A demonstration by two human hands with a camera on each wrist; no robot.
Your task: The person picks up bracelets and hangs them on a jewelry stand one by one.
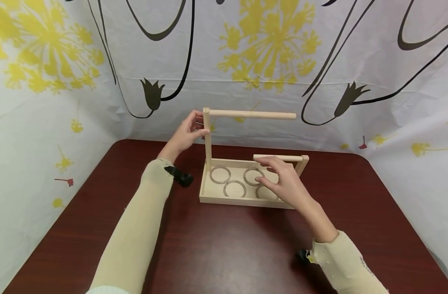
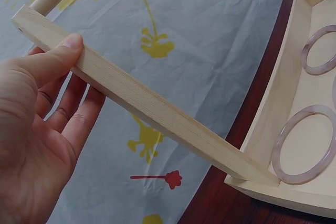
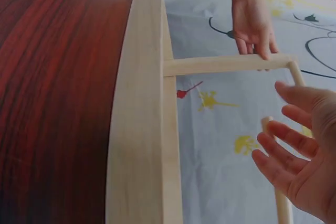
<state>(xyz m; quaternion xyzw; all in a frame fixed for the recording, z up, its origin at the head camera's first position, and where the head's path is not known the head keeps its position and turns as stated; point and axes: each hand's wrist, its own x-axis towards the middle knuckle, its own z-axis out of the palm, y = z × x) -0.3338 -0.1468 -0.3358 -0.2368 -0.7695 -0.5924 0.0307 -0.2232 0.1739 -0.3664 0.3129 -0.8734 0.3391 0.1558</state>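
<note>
A pale wooden stand [image 1: 246, 203] has a shallow tray base, a tall post [image 2: 142, 98] at its left with a long upper rod [image 1: 251, 114], and a shorter post at its right with a lower rod [image 1: 279, 157]. Several brownish translucent bangles [image 2: 283, 156] lie flat in the tray. My left hand [image 1: 185, 134] grips the tall post near its top, thumb on one face and fingers behind. Over the tray's right part hovers my right hand [image 1: 287, 179], fingers loosely curved and holding nothing, close to the lower rod. It partly hides the tray's right end and a bangle.
The stand rests on a dark red-brown table [image 1: 209, 245]. Behind and at both sides hangs a white cloth [image 1: 194, 134] with yellow flowers and dark stems. A black strap device [image 1: 181, 177] sits at my left wrist.
</note>
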